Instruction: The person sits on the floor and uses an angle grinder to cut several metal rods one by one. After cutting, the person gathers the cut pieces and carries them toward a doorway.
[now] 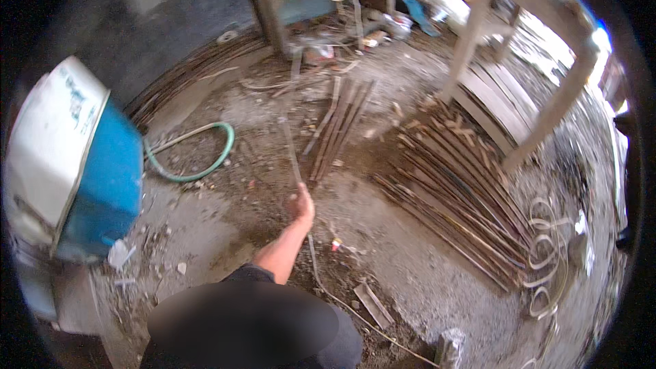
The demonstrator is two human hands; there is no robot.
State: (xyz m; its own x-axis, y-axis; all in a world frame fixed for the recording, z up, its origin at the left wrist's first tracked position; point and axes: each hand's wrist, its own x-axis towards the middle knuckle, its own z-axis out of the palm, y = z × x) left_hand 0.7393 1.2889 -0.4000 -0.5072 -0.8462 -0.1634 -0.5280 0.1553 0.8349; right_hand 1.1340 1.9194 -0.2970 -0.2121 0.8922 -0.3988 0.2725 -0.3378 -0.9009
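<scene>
My right hand [302,206] reaches forward from a dark sleeve [249,273], its fingers closed around a long, thin, pale cord [292,147]. Above the hand the cord runs away nearly straight; below, it trails over the ground toward the lower right. The hand is somewhat blurred, so the finger detail is hard to read. Just beyond it lies a small bunch of brown rods [342,126] on the dirt. My left hand does not show. A dark blurred patch covers the bottom middle.
Many long rusty rods [458,198] lie at right, beside coiled pale strips [543,260] and a wooden frame [471,27]. A blue and white tub [102,171] and green hose [229,143] stand left. A short channel piece [374,305] lies near.
</scene>
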